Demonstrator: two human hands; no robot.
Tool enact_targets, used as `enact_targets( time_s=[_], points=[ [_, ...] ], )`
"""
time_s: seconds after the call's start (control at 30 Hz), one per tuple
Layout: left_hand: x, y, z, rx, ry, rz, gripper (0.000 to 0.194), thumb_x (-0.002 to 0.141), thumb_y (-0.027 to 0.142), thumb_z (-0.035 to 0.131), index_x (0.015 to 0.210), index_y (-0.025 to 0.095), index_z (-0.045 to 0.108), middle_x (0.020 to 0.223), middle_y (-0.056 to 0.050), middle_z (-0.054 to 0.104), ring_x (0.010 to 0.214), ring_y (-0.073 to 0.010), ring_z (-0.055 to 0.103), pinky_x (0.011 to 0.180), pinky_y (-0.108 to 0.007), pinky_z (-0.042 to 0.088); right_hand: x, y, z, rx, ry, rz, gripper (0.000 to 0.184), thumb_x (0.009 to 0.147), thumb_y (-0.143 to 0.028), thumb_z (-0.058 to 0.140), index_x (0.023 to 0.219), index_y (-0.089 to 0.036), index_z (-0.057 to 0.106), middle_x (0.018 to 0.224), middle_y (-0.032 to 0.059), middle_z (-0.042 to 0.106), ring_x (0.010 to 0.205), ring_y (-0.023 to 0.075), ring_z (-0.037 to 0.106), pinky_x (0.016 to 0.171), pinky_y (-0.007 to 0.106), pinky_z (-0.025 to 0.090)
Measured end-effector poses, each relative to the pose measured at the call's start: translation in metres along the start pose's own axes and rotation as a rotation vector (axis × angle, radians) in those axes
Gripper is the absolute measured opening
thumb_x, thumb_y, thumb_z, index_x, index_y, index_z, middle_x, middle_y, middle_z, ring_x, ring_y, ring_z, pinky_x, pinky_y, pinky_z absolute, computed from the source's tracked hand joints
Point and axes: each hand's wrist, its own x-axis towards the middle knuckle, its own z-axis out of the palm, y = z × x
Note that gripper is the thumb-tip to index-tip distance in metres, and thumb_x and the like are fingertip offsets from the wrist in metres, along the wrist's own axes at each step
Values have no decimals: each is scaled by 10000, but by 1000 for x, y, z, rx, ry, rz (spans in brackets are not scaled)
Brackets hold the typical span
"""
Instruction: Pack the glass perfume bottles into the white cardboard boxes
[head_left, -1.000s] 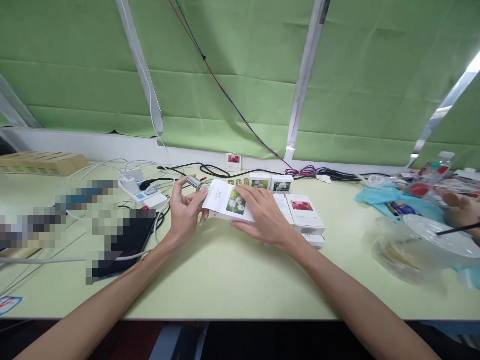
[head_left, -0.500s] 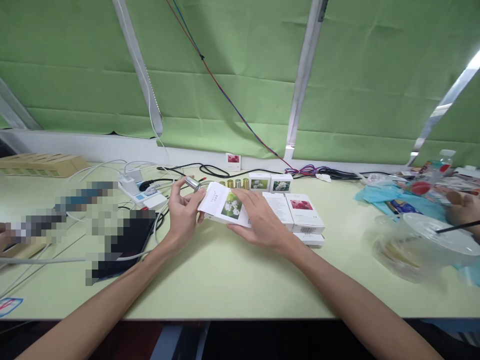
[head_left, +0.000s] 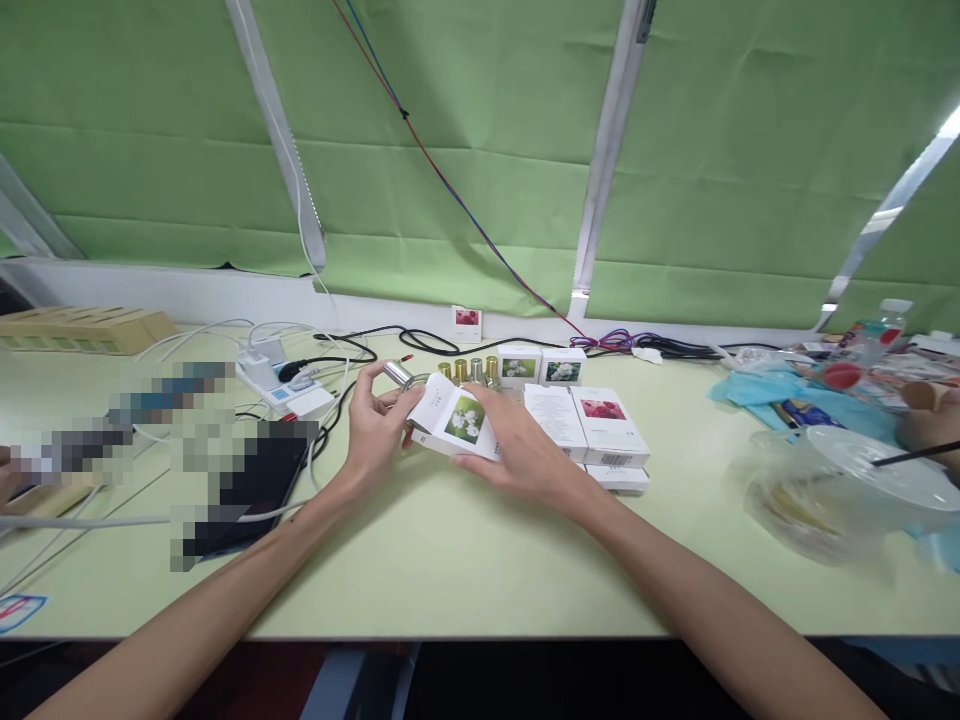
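My left hand [head_left: 376,425] is closed around a small bottle with a silver cap [head_left: 397,374], most of it hidden by the fingers. Its thumb lies by the raised end flap of a white box [head_left: 465,420] printed with white flowers. My right hand [head_left: 521,435] grips that box from the right, fingers over the top edge and thumb along the front. Just behind the box stand several small bottles with gold and silver caps [head_left: 476,370]. To the right of my right hand lie white boxes with a red flower picture [head_left: 602,410], stacked.
Two small flower-print boxes [head_left: 562,367] stand at the back. On the left are a power strip [head_left: 300,398], cables and a pixelated dark device [head_left: 259,490]. A lidded plastic cup [head_left: 847,480] with a black straw and a blue plastic bag [head_left: 772,395] sit right. Another person's hand [head_left: 937,415] shows at the right edge.
My left hand has shifted a little right and down with the bottle, closer to the box. The box's end flap is tilted more, and more of the capped bottles behind shows.
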Motion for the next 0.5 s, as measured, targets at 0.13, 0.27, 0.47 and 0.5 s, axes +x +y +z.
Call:
enact_targets(
  time_s=[0.13,0.27,0.47,0.5],
  points=[
    [0,-1,1,49,-17,-21,574,694,391,807,1136,241,473,532,74,623,317,-103,438,287,-167,308,-1,1,1,11,-40,28,792,923,-344,690,1571,-239,245,1520,143,508,1382,311,500,1118,506,441],
    [-2,-1,1,99,-10,-38,593,694,398,805,1155,239,467,536,71,628,325,-109,446,289,-169,319,-2,-1,1,-7,-89,55,828,922,-355,691,1587,-210,219,1529,162,498,1398,320,490,1126,515,435],
    [-5,-4,2,174,-64,12,628,715,385,794,1244,237,488,494,107,559,308,-89,414,304,-156,328,-1,-5,1,-112,-179,93,895,891,-318,721,1601,-161,200,1513,190,507,1349,348,535,1097,514,459],
    [-6,-5,2,179,-68,16,624,722,389,790,1247,238,490,492,110,550,306,-86,410,305,-154,328,-1,-5,1,-118,-181,93,900,890,-320,723,1603,-166,196,1506,187,513,1345,346,539,1093,511,463]
  ],
)
